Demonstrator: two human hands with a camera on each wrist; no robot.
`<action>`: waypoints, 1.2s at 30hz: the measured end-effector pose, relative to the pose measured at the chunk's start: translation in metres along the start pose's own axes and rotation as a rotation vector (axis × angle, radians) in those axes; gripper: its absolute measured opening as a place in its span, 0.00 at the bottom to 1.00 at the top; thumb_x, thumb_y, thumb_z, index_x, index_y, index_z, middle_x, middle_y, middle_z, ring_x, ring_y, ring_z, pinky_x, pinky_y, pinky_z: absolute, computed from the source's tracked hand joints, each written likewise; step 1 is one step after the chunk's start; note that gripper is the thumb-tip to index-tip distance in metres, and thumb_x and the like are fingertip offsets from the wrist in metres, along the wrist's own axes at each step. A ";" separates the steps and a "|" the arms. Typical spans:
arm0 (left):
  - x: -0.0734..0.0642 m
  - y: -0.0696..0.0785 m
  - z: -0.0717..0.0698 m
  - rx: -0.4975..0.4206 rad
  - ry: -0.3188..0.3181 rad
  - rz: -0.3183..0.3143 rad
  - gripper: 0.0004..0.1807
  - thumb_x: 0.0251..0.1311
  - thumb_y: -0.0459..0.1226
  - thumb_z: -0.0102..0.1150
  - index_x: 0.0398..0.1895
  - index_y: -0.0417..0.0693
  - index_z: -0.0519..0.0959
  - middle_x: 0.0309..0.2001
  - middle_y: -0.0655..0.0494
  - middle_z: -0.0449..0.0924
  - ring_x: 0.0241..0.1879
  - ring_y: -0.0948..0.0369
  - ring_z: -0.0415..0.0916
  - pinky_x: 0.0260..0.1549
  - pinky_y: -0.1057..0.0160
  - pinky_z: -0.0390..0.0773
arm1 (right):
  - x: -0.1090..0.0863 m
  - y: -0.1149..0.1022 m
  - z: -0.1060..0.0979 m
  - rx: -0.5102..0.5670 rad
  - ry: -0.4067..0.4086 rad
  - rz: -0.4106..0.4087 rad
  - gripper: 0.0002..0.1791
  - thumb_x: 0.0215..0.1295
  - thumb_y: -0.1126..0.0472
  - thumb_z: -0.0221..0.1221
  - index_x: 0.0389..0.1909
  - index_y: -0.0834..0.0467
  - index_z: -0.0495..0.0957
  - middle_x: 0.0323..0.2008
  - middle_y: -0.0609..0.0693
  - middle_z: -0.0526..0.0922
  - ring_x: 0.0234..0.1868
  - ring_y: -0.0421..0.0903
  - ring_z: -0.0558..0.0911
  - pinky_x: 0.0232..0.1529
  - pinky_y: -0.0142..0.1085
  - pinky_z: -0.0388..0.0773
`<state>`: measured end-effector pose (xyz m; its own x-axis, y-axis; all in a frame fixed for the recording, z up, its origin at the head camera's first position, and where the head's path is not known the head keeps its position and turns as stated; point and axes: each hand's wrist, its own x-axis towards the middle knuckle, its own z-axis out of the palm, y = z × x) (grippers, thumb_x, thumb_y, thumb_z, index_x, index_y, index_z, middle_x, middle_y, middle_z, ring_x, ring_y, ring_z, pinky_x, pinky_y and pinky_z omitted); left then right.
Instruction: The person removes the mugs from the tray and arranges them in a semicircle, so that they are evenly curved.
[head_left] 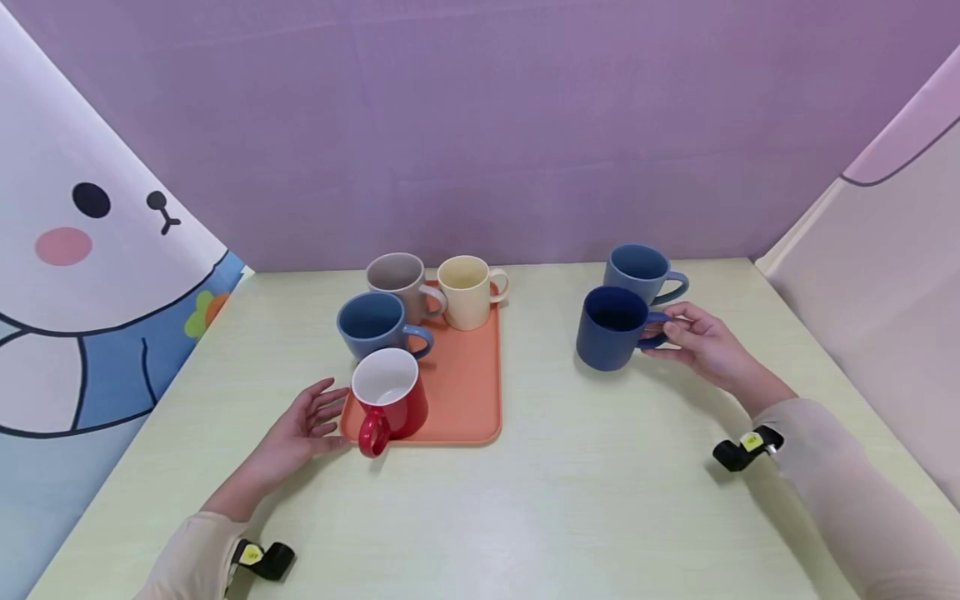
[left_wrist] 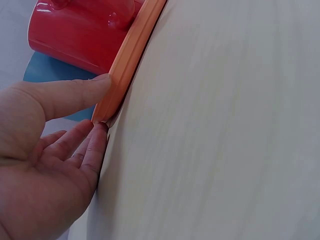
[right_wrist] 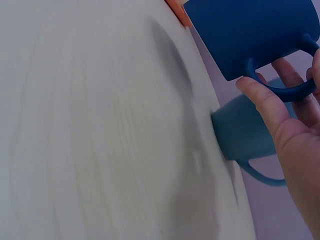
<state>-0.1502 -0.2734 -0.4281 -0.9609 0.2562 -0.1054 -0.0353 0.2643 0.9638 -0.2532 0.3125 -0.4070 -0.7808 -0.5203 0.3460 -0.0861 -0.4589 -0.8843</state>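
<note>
My right hand (head_left: 697,340) grips the handle of a dark navy mug (head_left: 609,340). In the right wrist view this mug (right_wrist: 250,35) hangs above the table, its shadow falling apart from it. Just behind it stands a blue mug (head_left: 637,265). At the left, my left hand (head_left: 303,423) has its fingers loosely extended at the orange tray (head_left: 468,400). Thumb and fingertips touch the tray's rim (left_wrist: 122,70) near a corner in the left wrist view. Beside that hand, a red mug (head_left: 408,410) with a white inside sits on the tray, handle toward me.
Behind the red mug are another blue mug (head_left: 371,327), a grey mug (head_left: 397,279) and a cream mug (head_left: 467,296), grouped on the tray's left and back. A pale wooden table (head_left: 540,500) lies underneath. A purple cloth (head_left: 487,133) hangs along the table's back edge.
</note>
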 end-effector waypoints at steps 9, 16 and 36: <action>0.000 -0.001 -0.001 -0.002 0.002 0.005 0.49 0.59 0.20 0.60 0.78 0.36 0.41 0.74 0.31 0.53 0.69 0.32 0.57 0.50 0.64 0.80 | -0.013 -0.011 -0.012 -0.010 0.000 -0.002 0.18 0.77 0.76 0.35 0.50 0.65 0.74 0.46 0.60 0.85 0.51 0.52 0.84 0.50 0.46 0.81; -0.001 -0.001 -0.001 -0.007 0.004 -0.012 0.50 0.60 0.21 0.61 0.78 0.38 0.41 0.74 0.32 0.52 0.70 0.33 0.56 0.50 0.63 0.80 | -0.022 -0.016 -0.022 -0.006 -0.001 -0.015 0.18 0.76 0.76 0.35 0.51 0.67 0.73 0.47 0.62 0.84 0.51 0.54 0.84 0.50 0.46 0.81; 0.000 -0.004 0.000 0.018 0.014 -0.026 0.51 0.59 0.22 0.62 0.78 0.38 0.41 0.74 0.33 0.52 0.70 0.34 0.56 0.51 0.62 0.79 | -0.037 -0.024 -0.055 0.127 -0.078 -0.057 0.19 0.75 0.79 0.31 0.54 0.71 0.70 0.51 0.69 0.81 0.56 0.59 0.81 0.54 0.51 0.77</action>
<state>-0.1504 -0.2743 -0.4315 -0.9636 0.2358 -0.1263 -0.0550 0.2877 0.9561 -0.2567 0.3825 -0.4161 -0.7258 -0.5430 0.4223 -0.0464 -0.5739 -0.8176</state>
